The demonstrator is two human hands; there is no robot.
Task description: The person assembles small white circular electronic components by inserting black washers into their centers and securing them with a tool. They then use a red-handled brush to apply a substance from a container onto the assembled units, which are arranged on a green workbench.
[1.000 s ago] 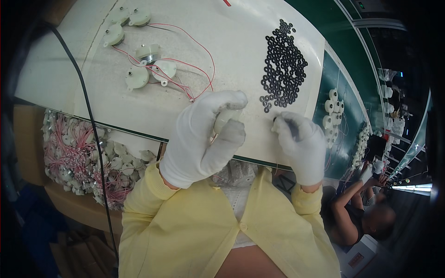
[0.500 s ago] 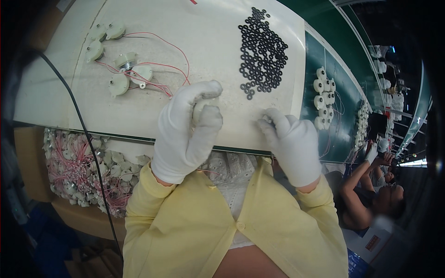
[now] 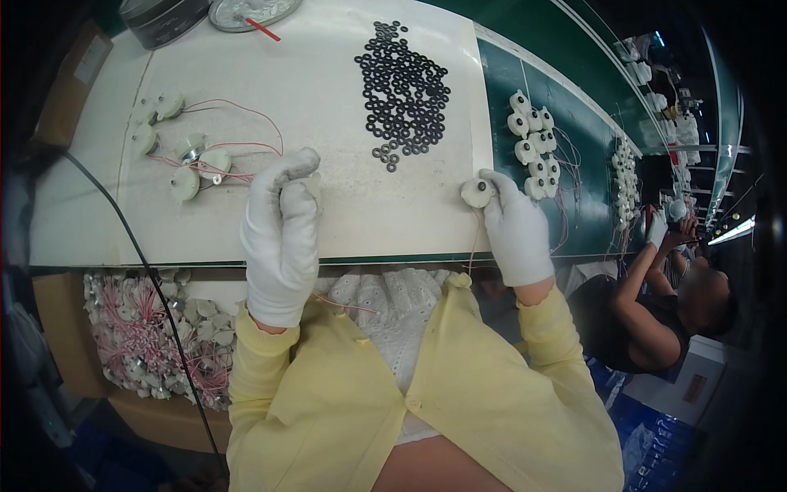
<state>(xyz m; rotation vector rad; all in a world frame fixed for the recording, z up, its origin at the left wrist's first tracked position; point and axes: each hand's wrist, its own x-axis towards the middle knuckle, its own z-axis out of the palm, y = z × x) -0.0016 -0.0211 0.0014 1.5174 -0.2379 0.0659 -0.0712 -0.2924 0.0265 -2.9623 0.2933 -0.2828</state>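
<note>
My right hand (image 3: 515, 234), in a white glove, pinches a small round white motor (image 3: 472, 194) by its edge over the right part of the white tabletop. A black rubber ring sits at its centre, and a thin wire hangs below it. My left hand (image 3: 283, 234), also gloved, is curled upright near the table's front edge. A pale rounded piece (image 3: 314, 185), apparently another motor, shows partly behind its fingers, and a red wire trails below that hand. Beyond the left hand lie several white motors (image 3: 185, 182) with red wires.
Many black rings (image 3: 403, 98) lie loose on the far middle table. Rows of ringed motors (image 3: 537, 146) stand on the green surface at right. A box of wired motors (image 3: 147, 328) is below left, crossed by a black cable (image 3: 123, 205). A co-worker (image 3: 648, 303) sits at right.
My right hand has turned and moved outward; a ringed motor now shows in its pinch. My left hand has closed further around its pale piece. The whole view has shifted.
</note>
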